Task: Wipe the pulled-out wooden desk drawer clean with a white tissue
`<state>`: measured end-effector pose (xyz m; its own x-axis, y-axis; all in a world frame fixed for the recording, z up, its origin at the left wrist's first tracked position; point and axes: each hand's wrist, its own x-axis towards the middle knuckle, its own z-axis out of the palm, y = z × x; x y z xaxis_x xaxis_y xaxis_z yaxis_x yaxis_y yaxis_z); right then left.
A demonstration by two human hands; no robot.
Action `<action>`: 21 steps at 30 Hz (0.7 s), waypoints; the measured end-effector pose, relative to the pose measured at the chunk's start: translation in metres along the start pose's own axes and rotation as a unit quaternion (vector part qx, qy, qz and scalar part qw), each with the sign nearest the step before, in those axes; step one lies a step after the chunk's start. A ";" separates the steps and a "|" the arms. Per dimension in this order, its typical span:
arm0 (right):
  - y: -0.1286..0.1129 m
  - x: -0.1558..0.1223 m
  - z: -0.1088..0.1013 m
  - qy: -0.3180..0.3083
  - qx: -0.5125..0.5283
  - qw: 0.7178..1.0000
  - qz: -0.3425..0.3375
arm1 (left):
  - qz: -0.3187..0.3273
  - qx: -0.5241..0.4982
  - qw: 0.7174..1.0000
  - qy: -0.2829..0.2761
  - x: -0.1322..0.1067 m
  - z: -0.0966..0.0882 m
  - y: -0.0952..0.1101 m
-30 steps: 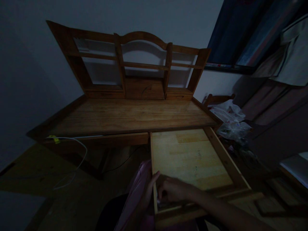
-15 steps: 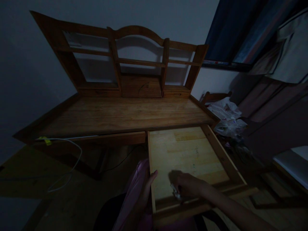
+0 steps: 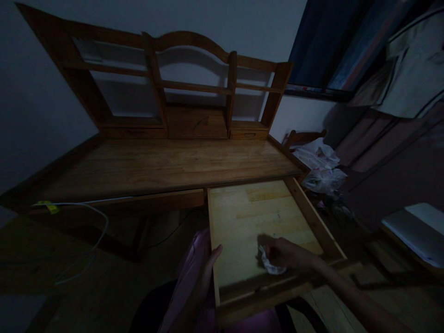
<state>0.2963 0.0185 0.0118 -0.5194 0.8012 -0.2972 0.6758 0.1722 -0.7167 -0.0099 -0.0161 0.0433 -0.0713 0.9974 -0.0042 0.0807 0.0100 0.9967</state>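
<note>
Your left hand (image 3: 207,273) at the drawer (image 3: 239,226), white cloth (image 3: 271,267) in your right hand (image 3: 291,253), lower centre.
Left thumb over the wall, fingers hidden; you can't tell their grip. The cloth slants down rightward, below-left of your right fingers, curled closed on it, forearm angling from the lower right.

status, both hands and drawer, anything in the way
Right hand holding crumpled white wad in open drawer. Left hand on drawer's left wall. No obstruction visible.
</note>
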 end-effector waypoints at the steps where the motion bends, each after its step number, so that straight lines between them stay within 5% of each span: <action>1: -0.004 -0.001 -0.001 -0.007 0.041 0.999 0.002 | -0.001 -0.005 1.000 -0.003 0.000 0.000 0.000; 8: -0.040 -0.008 0.013 -0.075 0.069 0.995 -0.016 | -0.002 -0.006 1.000 -0.003 0.001 0.000 -0.008; 13: -0.040 -0.010 0.013 -0.164 0.115 0.980 0.023 | 0.001 -0.006 1.000 0.003 0.001 0.001 -0.010; 21: -0.034 -0.009 0.032 -0.082 0.153 0.985 0.024 | -0.004 0.021 1.000 0.018 0.001 0.000 -0.020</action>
<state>0.2613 -0.0129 0.0189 -0.5854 0.6966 -0.4147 0.5255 -0.0634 -0.8484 -0.0119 -0.0149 0.0239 -0.1084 0.9941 -0.0085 0.1219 0.0218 0.9923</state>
